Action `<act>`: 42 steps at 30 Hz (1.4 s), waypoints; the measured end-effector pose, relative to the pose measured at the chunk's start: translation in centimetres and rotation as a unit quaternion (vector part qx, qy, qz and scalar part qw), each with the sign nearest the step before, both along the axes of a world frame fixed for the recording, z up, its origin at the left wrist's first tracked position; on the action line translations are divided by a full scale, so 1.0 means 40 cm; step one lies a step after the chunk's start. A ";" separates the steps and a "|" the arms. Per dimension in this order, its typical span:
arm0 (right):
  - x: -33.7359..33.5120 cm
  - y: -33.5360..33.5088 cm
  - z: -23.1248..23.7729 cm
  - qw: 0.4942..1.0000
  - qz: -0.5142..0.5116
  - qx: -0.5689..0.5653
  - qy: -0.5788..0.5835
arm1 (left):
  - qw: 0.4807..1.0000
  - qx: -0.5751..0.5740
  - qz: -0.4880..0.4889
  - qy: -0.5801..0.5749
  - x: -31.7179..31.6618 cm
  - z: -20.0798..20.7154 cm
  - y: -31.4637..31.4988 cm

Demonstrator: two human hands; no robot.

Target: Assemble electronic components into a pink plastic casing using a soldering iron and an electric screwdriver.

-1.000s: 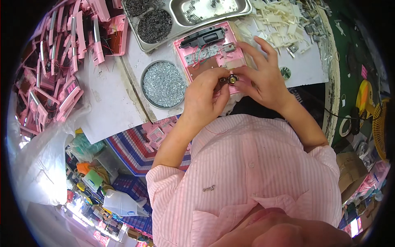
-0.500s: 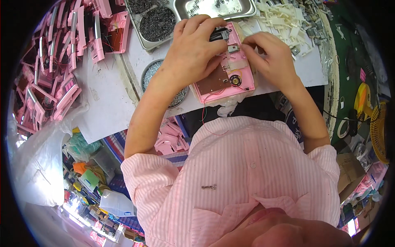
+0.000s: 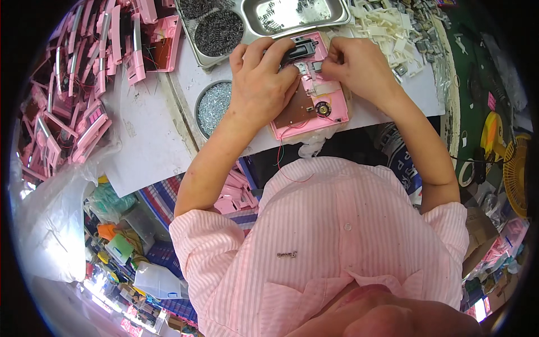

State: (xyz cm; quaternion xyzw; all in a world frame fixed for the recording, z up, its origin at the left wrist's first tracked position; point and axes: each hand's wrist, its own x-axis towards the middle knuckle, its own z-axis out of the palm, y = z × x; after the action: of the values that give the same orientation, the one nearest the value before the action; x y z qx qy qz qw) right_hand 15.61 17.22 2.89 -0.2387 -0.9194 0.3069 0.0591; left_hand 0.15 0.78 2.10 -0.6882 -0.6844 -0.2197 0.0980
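Note:
A shallow pink plastic case (image 3: 339,101) lies at the near edge of the worktable. Inside it are a brown circuit board (image 3: 293,112), a small round speaker (image 3: 323,109), a black mechanism (image 3: 304,49) near the far end and a pale translucent strip (image 3: 325,89). My left hand (image 3: 259,81) grips the case's left side, fingers bent by the black mechanism, thumb beside a small metal part (image 3: 306,68). My right hand (image 3: 359,68) is closed, its fingertips pinching the right end of that metal part. Thin red wires trail off the near edge toward my shirt.
Many pink casings (image 3: 76,106) are heaped at the left. A round dish of small screws (image 3: 212,106) stands beside my left forearm. Beyond the case sits a metal tray (image 3: 247,42) holding dark springs. White plastic parts (image 3: 382,25) and metal pieces are piled at the far right.
My left hand has drawn slightly nearer and left, uncovering more of the black mechanism. The right fingers have moved left onto the metal part and curled tighter.

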 end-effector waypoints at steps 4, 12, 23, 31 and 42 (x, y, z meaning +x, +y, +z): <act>-0.014 -0.061 0.002 0.970 0.036 0.238 -0.028 | 1.000 0.019 0.016 0.014 0.019 -0.021 -0.023; 0.014 -0.029 0.051 0.971 0.109 0.210 -0.037 | 0.990 0.029 0.061 -0.127 0.013 -0.019 -0.070; 0.176 0.056 0.034 0.994 -0.076 -0.006 0.082 | 0.980 0.046 0.140 -0.131 -0.008 -0.052 -0.021; 0.192 0.064 0.025 0.992 -0.051 -0.043 0.111 | 0.978 0.045 0.128 -0.161 -0.003 -0.042 -0.027; 0.044 -0.083 -0.028 0.976 0.094 0.124 0.151 | 0.974 0.059 0.133 -0.175 0.005 -0.045 -0.025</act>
State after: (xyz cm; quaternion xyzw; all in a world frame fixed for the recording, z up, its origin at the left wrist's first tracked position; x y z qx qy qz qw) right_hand 17.37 13.91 1.78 -0.0930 -0.9490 0.2275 0.1975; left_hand 0.36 -0.23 0.31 -0.5352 -0.7620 -0.3618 0.0448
